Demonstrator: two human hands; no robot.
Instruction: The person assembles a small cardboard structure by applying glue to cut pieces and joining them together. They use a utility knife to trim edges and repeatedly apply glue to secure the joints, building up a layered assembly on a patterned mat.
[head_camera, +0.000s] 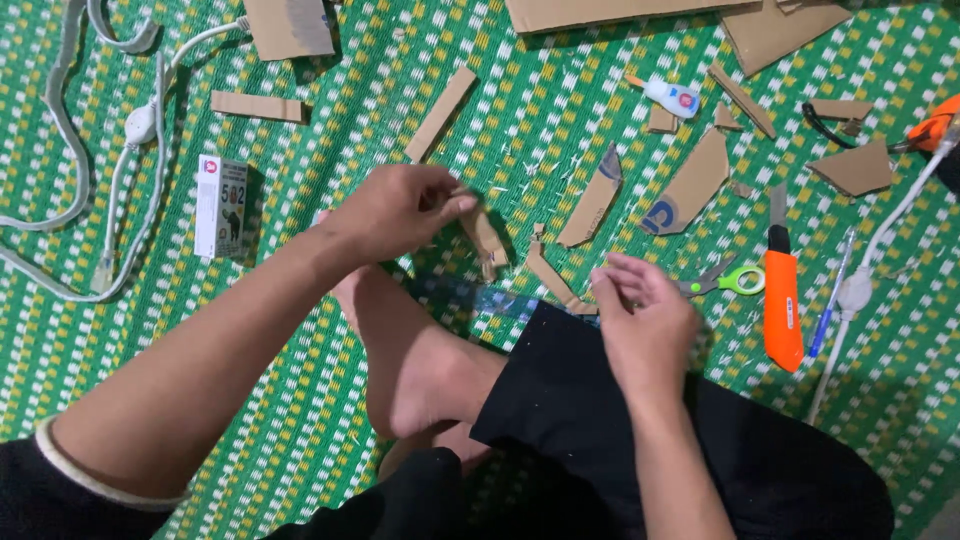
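Observation:
My left hand (400, 208) pinches a small folded cardboard piece (486, 240) above the green woven mat (330, 330). My right hand (645, 320) rests on my black trouser leg (560, 390), fingers curled; whether it holds anything I cannot tell. Green-handled scissors (728, 280) lie just right of its fingertips. A narrow cardboard strip (550, 277) lies between the two hands. My bare foot (410, 370) is tucked under my left forearm.
An orange utility knife (782, 295) and a blue pen (830, 300) lie to the right. A small glue bottle (672, 97), a white box (220, 205), white cables (130, 150) and several cardboard scraps (690, 185) are scattered on the mat.

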